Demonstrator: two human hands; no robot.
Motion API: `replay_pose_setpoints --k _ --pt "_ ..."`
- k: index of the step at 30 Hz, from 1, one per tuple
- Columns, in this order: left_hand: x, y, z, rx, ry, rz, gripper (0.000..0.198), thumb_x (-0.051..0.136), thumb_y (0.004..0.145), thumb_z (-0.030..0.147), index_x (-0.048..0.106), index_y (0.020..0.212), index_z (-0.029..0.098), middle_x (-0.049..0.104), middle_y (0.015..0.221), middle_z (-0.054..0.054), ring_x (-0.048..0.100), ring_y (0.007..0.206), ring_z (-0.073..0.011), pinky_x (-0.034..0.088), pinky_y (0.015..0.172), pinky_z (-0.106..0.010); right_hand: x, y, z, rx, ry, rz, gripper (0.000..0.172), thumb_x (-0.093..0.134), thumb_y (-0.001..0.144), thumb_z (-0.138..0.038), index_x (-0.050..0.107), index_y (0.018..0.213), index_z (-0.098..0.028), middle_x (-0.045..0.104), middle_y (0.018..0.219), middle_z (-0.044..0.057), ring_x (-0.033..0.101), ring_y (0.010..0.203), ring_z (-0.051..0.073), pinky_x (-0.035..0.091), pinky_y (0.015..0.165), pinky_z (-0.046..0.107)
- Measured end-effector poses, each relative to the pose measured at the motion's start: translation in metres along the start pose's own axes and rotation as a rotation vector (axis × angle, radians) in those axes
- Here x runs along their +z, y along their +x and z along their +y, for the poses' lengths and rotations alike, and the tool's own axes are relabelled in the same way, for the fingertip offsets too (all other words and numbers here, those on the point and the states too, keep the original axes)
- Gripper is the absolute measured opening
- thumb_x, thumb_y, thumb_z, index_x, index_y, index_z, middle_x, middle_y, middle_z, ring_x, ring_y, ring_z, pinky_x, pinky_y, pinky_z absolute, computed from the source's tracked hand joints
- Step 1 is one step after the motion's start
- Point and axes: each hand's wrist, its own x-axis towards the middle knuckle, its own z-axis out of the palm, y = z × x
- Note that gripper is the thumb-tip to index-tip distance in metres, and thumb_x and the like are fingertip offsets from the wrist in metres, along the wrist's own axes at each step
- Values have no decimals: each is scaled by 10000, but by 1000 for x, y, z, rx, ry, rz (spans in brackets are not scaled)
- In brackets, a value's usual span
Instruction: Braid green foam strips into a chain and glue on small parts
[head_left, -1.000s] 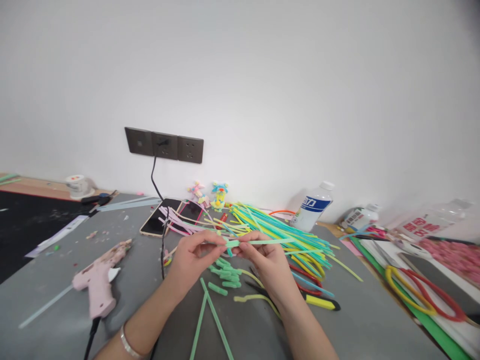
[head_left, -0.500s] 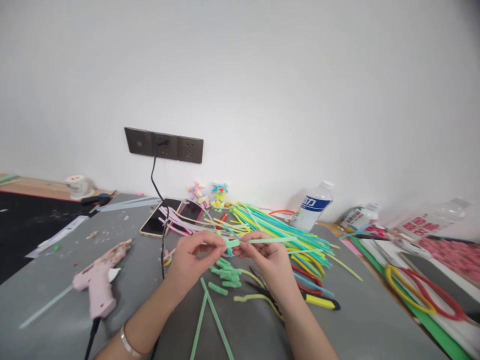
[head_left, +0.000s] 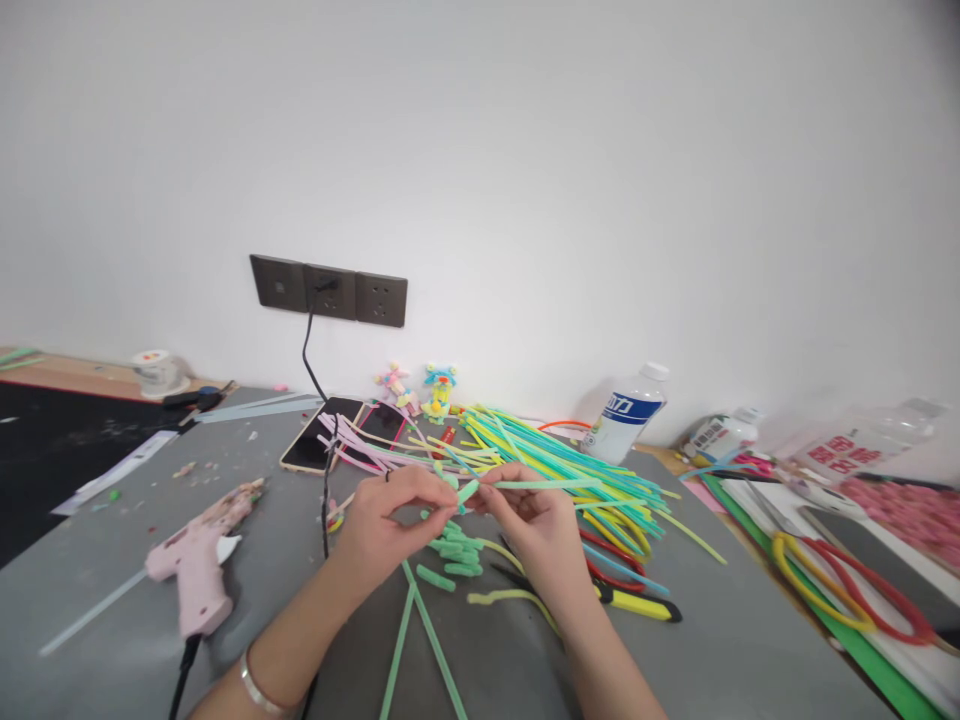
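The left hand [head_left: 390, 520] is pinching the bent end of the green stem [head_left: 555, 484]; the right hand [head_left: 536, 520] is gripping it just beside. Its long axis is running rightward above the bench [head_left: 112, 560].

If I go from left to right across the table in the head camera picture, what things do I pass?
Pink glue gun → phone → left hand → right hand, both pinching a green strip → water bottle → red and yellow loops.
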Motion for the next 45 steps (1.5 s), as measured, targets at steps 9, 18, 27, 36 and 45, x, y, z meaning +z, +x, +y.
replay_pose_setpoints --k 9,18,27,36,45 --pt "3 1 -1 -35 53 0 83 641 800 115 681 789 186 733 763 -33 695 720 -151 550 667 -226 -1 -5 8 -301 -471 154 41 639 826 -239 671 800 -233 712 725 26 670 672 200 517 627 290" --pt "8 -1 -18 -421 112 -243 61 651 749 190 710 747 176 680 664 -5 575 571 -132 431 522 -206 -23 10 3 -269 -305 -51 60 659 843 -263 704 816 -234 752 930 69 686 910 262 523 847 414" --pt "4 6 -6 -552 -231 -249 286 581 848 409 691 762 160 601 634 -2 499 552 -125 363 494 -211 -18 10 8 -353 -425 -191 79 681 843 -228 749 839 -267 752 946 68 674 949 273 476 879 438" --pt "5 2 -2 -761 -608 -238 305 714 772 423 576 705 159 446 592 57 362 474 -52 279 460 -183 -9 4 3 -289 -299 -212 101 638 867 -203 727 894 -243 754 993 76 688 983 260 500 889 409" --pt "7 4 6 -815 -785 -69 279 778 738 359 609 699 140 548 633 18 496 569 -72 428 550 -180 0 -4 1 -404 -348 -152 70 609 866 -148 627 834 -207 738 1038 101 691 971 238 526 848 365"
